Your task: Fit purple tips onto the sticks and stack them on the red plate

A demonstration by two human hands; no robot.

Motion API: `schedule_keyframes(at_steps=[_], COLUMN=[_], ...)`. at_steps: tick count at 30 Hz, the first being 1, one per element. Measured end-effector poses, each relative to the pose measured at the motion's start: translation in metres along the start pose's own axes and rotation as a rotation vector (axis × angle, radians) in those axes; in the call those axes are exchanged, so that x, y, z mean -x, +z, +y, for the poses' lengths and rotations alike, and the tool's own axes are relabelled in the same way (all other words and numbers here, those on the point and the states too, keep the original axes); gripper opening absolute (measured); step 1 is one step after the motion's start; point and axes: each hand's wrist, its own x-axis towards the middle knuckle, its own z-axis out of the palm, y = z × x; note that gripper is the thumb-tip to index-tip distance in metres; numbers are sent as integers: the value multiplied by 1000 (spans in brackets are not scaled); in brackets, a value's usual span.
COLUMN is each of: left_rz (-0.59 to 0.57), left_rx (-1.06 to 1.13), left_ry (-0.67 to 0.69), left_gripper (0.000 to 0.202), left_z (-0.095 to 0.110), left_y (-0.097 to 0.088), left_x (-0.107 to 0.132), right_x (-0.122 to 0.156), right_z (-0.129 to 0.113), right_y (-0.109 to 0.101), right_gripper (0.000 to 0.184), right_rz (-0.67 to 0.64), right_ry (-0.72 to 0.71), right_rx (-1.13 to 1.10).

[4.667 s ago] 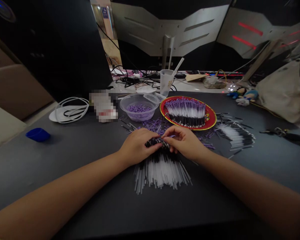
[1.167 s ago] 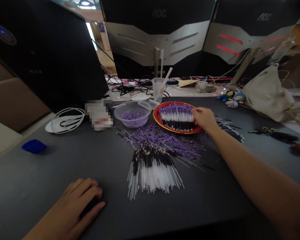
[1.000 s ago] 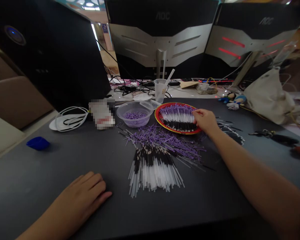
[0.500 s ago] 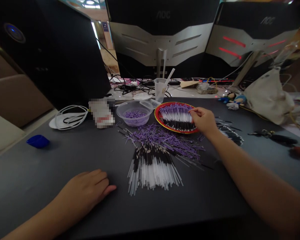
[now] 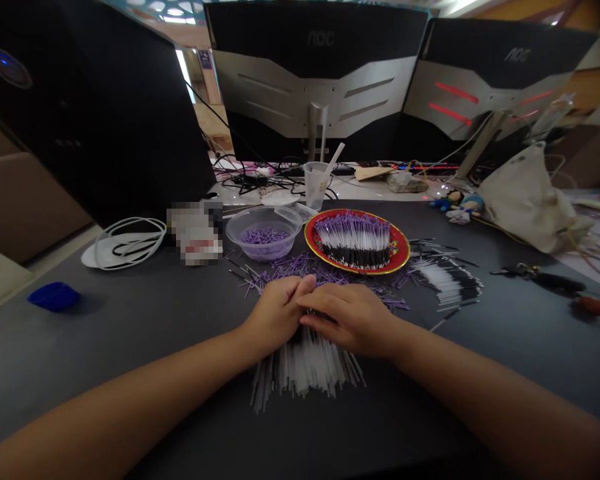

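Observation:
My left hand (image 5: 276, 312) and my right hand (image 5: 354, 319) meet above a fanned bundle of thin black-and-clear sticks (image 5: 305, 370), hiding its black upper ends. The left hand is curled, its thumb raised, and anything in its fingers is hidden. My right hand's fingers reach across to the left hand, stretched out with a gap between them. Behind the hands, loose purple plastic pieces (image 5: 300, 265) are scattered on the desk. A red plate (image 5: 401, 248) bears rows of purple, clear and black sticks (image 5: 355, 235). A clear bowl (image 5: 240, 248) contains more purple pieces (image 5: 264, 237).
More black-and-clear sticks (image 5: 447, 280) lie right of the plate. A blue cap-like object (image 5: 54, 297), coiled white cable (image 5: 130, 257), plastic cup (image 5: 316, 187), keys (image 5: 523, 270) and cloth bag (image 5: 520, 193) are around the grey desk (image 5: 180, 413). Monitors (image 5: 315, 87) stand behind.
My right hand has left the red plate and come down to the bundle. My left hand has moved right from the bare desk to meet it. The view has shifted slightly.

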Motion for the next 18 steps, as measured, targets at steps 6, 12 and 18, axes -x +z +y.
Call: schedule_keyframes(at_steps=[6, 12, 18], left_rz=[59, 128, 10], left_rx=[84, 120, -223], left_ry=[-43, -36, -17], left_gripper=[50, 47, 35], left_z=[-6, -11, -9], left_y=[-3, 2, -34], left_x=[6, 5, -10], right_x=[2, -3, -1], right_z=[5, -2, 10], right_y=[5, 12, 9], right_gripper=[16, 14, 13], right_rz=[-34, -30, -116], right_ry=[-14, 110, 232], right_rx=[10, 20, -20])
